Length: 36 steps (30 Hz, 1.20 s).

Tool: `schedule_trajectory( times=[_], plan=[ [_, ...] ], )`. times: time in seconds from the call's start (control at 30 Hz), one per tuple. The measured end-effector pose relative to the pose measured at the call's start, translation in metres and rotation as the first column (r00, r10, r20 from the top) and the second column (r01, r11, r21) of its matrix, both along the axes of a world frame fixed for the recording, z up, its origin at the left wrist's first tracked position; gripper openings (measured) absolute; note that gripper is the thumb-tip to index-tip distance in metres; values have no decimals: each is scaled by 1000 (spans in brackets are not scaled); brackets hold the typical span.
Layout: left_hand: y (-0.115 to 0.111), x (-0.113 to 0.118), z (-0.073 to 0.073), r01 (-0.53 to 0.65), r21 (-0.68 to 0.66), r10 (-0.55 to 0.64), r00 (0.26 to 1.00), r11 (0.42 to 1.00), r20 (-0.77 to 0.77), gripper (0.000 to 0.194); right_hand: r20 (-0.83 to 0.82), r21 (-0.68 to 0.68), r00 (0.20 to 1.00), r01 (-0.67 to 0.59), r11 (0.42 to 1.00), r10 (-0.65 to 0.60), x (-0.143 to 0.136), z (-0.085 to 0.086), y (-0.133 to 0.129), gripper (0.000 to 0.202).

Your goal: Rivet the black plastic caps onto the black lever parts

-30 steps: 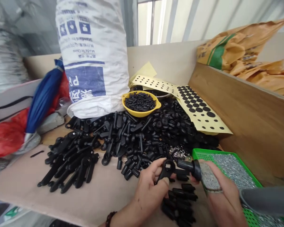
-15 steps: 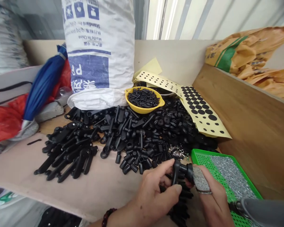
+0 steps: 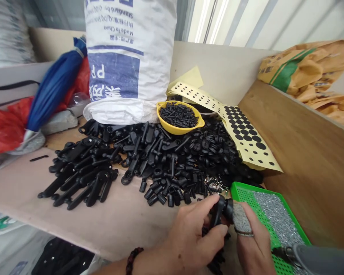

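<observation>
My left hand (image 3: 193, 231), with a dark beaded bracelet at the wrist, grips a black plastic handle part (image 3: 217, 212) between thumb and fingers. Close against it on the right, my right hand (image 3: 253, 233) has its fingers closed round the round black end of the same part. A grey covering (image 3: 242, 219) wraps one of its digits. The right fingertips are mostly hidden. More black parts (image 3: 216, 263) lie below the hands. Small metal pieces (image 3: 216, 183) and black cylindrical caps (image 3: 160, 191) are just beyond them.
A green tray (image 3: 275, 236) of silvery bits sits at right, with a grey tool (image 3: 321, 259) over its near end. Behind are a yellow bowl (image 3: 177, 130), sticker sheets (image 3: 246, 141) and a white sack (image 3: 132, 57). Black handles (image 3: 80, 172) lie at left.
The camera view has shifted and tilted slightly. Both hands stay together on the black part, which now leans more to the right in view.
</observation>
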<state>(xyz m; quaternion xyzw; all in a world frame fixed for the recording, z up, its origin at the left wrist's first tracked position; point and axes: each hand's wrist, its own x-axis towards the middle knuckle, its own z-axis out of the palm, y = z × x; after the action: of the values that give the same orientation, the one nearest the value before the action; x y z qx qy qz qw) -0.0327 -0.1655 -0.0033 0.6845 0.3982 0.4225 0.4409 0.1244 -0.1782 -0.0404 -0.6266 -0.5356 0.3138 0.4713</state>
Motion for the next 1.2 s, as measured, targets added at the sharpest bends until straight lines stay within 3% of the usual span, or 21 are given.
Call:
schedule_trajectory(
  times=[0.2,0.4,0.8,0.97,1.2],
  plan=[
    [0,0,-1,9,-12,-9,1000,1000,0,34,21,-47,1000,-6,999,7,5,-6,2,27],
    [0,2,-1,9,-53,-8,1000,999,16,31,106,51,992,-77,996,71,3,2,2,26],
    [-3,1,-1,38,-57,-41,998,998,-48,40,87,116,996,-36,993,26,-12,7,1,21],
    [1,-2,0,54,-113,-68,991,992,-118,35,271,248,959,-154,956,84,-7,2,-1,19],
    [9,-14,0,84,-40,-90,982,996,-168,32,310,165,926,-278,946,217,5,2,-1,20]
  ],
)
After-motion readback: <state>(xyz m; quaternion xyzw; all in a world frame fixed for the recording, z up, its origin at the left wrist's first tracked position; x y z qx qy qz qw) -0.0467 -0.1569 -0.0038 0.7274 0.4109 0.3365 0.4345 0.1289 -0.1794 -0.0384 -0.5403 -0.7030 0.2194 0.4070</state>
